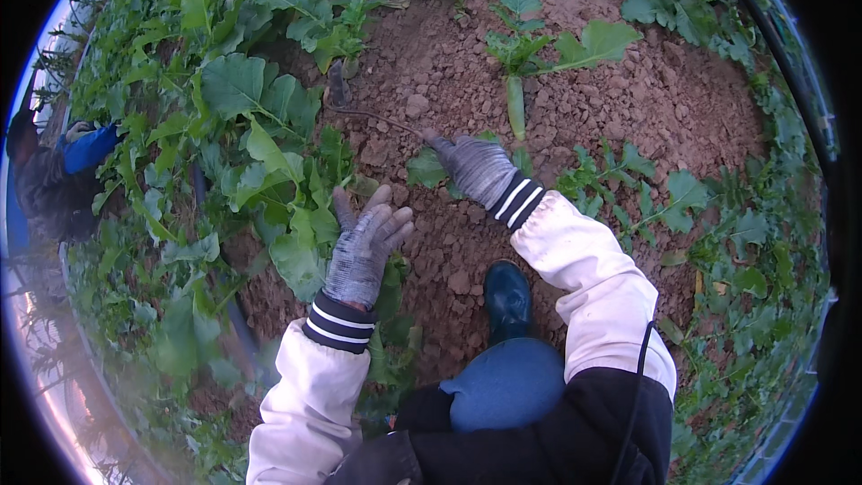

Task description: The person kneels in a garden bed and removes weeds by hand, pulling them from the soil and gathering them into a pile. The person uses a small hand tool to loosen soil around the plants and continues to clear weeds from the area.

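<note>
My right hand (475, 167), in a grey work glove, is closed around the handle of a hand hoe (380, 118). Its thin, rusty shaft runs left to a flat metal blade (338, 84) on the soil, near the base of a leafy plant. My left hand (369, 239), gloved too, has its fingers spread and holds nothing; it is beside the broad green leaves (296, 249) of a radish-like plant. Above and right of my right hand lies a pale green radish root (515, 108) with its leaves still on, on the crumbly soil.
Dense leafy rows flank the brown soil (444, 242) on both sides. A dark hose or pipe (232, 310) runs among the left plants. My blue rubber boot (507, 296) stands on the soil. Another person (54, 182) with blue sleeves is at the far left.
</note>
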The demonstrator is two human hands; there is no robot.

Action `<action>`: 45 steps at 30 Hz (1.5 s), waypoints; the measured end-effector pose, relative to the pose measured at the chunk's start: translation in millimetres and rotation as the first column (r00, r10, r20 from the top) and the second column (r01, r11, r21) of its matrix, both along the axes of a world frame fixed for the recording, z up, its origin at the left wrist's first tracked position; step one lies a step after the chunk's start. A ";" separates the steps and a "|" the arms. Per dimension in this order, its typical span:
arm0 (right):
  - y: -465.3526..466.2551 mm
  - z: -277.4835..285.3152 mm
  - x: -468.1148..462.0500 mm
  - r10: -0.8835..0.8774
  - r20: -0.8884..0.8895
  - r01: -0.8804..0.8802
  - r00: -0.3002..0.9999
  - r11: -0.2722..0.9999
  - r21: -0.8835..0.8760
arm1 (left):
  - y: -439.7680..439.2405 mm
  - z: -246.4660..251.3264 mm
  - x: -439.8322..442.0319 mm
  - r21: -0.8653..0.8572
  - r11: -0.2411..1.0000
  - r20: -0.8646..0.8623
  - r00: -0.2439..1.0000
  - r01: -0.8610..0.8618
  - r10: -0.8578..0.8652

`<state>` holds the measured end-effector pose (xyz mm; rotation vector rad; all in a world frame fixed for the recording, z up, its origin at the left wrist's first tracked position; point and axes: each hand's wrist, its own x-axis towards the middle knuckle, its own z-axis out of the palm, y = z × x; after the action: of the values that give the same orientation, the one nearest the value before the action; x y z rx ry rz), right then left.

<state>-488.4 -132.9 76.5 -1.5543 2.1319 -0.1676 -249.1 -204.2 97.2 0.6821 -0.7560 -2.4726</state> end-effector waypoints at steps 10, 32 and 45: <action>50.1 -4.1 -9.9 -0.071 -0.103 0.064 0.992 0.996 -0.061 | -5.5 2.2 6.8 0.005 1.000 0.000 1.000 -0.018 0.018; 114.8 1.9 -0.5 -0.524 0.543 0.744 0.656 0.572 -0.346 | 21.2 49.3 6.2 -0.050 0.981 0.152 0.972 0.187 -0.178; 168.0 246.5 153.0 -0.101 0.918 0.568 -0.384 0.757 0.321 | 129.4 181.0 232.0 -0.484 0.769 0.602 0.797 0.417 -0.054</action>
<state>-335.3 35.1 323.0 -0.1126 0.9094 -1.5300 -17.1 -74.8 278.2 1.1150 -1.8694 -2.0179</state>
